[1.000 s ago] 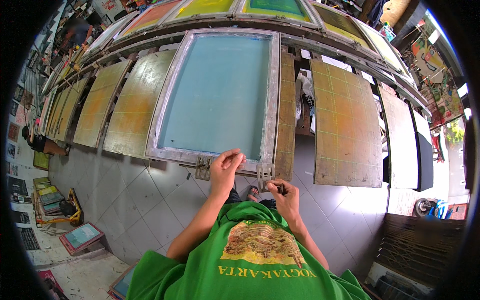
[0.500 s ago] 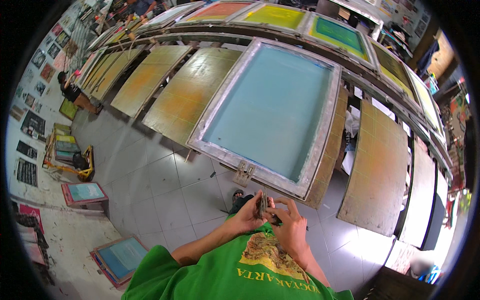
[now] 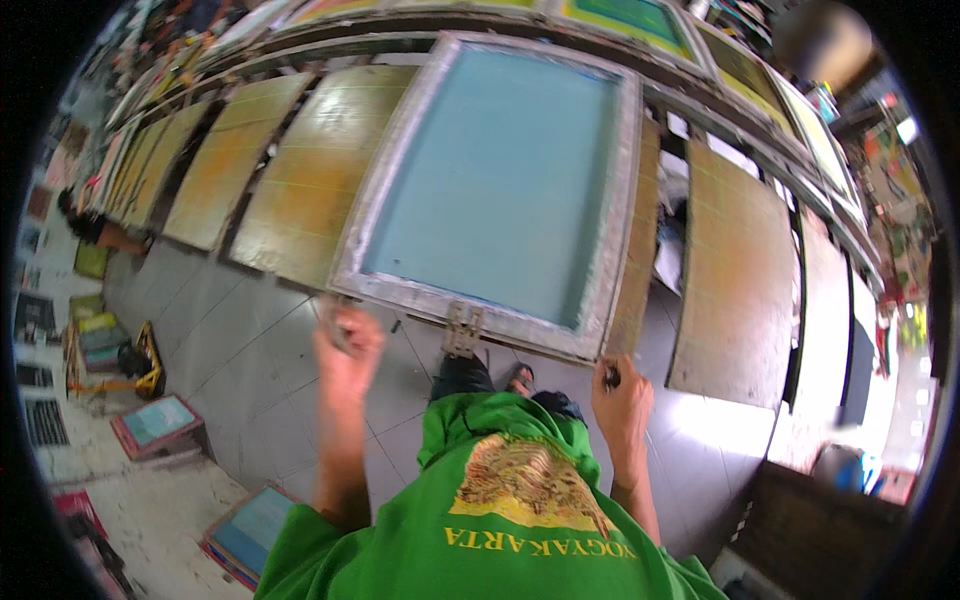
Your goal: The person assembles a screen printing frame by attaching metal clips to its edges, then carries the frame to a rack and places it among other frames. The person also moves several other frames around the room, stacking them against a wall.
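A small dark piece [image 3: 610, 376] is gripped by the closed fingers of the right hand [image 3: 624, 392], held beside the right near corner of the pale blue screen [image 3: 490, 190]. The left hand [image 3: 348, 350] (badly blurred) is held near the screen's left near corner; whether its grip is open or closed cannot be told. The screen is laid over a board [image 3: 633, 280], and a metal clip [image 3: 463, 328] is fixed at its near edge.

The blurred left hand [image 3: 348, 345] and right hand [image 3: 622, 392] flank a blue-meshed frame's [image 3: 495, 185] nearer corners.
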Motion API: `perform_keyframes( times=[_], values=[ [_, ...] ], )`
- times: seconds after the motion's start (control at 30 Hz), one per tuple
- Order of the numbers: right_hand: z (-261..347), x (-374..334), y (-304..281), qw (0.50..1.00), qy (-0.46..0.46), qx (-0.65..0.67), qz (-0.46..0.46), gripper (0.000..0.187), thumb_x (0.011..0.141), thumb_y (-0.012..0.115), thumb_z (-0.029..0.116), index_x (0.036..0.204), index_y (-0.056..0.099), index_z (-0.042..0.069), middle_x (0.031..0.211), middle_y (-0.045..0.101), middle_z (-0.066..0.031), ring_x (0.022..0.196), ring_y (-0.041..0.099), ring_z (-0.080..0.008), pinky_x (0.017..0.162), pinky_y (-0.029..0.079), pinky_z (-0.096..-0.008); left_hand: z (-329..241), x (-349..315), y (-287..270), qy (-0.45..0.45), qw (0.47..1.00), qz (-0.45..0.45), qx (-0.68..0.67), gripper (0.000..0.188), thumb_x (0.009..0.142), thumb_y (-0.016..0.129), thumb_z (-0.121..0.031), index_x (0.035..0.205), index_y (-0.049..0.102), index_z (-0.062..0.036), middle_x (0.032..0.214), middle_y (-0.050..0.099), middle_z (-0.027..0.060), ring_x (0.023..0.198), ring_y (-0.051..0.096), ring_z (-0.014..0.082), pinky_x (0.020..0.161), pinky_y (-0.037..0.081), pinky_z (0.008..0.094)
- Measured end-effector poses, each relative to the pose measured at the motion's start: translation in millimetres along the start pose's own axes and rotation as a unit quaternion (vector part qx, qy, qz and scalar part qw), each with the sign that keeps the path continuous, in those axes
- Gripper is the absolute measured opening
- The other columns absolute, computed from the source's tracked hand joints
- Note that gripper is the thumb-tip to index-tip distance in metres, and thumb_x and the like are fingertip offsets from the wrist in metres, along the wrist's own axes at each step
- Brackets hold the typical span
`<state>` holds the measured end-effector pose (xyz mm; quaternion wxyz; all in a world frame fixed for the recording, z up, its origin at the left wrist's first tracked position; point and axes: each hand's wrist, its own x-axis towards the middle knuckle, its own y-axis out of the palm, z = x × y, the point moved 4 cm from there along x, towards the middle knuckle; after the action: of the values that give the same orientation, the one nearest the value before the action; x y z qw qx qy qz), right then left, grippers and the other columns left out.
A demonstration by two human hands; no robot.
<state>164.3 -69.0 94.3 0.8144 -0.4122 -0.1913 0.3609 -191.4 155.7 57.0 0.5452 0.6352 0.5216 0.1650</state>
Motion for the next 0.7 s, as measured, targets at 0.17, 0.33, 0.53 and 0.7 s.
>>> perform_keyframes(
  times=[0.17,0.33,0.53,0.7],
  values=[
    [-19.5,3.2,-0.1,0.997,0.057,-0.055,-0.016,0.014,0.089,0.071,0.021,0.098,0.073,0.01,0.085,0.075,-0.0184,0.081,0.073,-0.0409,0.071,0.057,-0.0492,-80.3,28.4,4.7,0.17,0.924,-0.217,0.266,0.048,0.109,0.053,-0.052,0.077,0.046,-0.0165,0.068,0.041,-0.0031,0.054,0.032,0.009,0.051,0.025,0.0275],
    [2.4,-1.4,24.1,0.994,0.079,-0.076,-0.01,0.021,0.088,0.074,0.027,0.099,0.073,0.009,0.085,0.075,-0.0196,0.081,0.073,-0.0426,0.072,0.057,-0.0498,-74.3,58.5,5.7,0.19,0.874,-0.266,0.361,0.049,0.106,0.057,-0.056,0.077,0.046,-0.0171,0.069,0.043,-0.0037,0.056,0.035,0.0085,0.052,0.026,0.0272],
    [-6.9,-0.7,40.2,0.98,0.133,-0.136,-0.055,0.023,0.088,0.075,0.028,0.096,0.073,0.006,0.086,0.074,-0.0225,0.082,0.072,-0.0451,0.07,0.057,-0.0491,-47.6,76.0,7.2,0.202,0.821,-0.313,0.432,0.049,0.106,0.057,-0.055,0.073,0.046,-0.0196,0.064,0.04,-0.0064,0.055,0.037,0.0059,0.05,0.027,0.0282],
    [-55.6,-4.2,48.2,0.925,0.309,0.214,-0.052,0.023,0.092,0.075,0.025,0.092,0.072,0.002,0.069,0.064,-0.0038,0.053,0.057,-0.0196,0.049,0.04,-0.0342,-32.4,89.7,6.4,0.006,0.984,-0.102,0.146,0.047,0.103,0.06,-0.048,0.071,0.049,-0.0151,0.066,0.039,-0.0036,0.054,0.035,0.0098,0.049,0.029,0.0264]
  ],
)
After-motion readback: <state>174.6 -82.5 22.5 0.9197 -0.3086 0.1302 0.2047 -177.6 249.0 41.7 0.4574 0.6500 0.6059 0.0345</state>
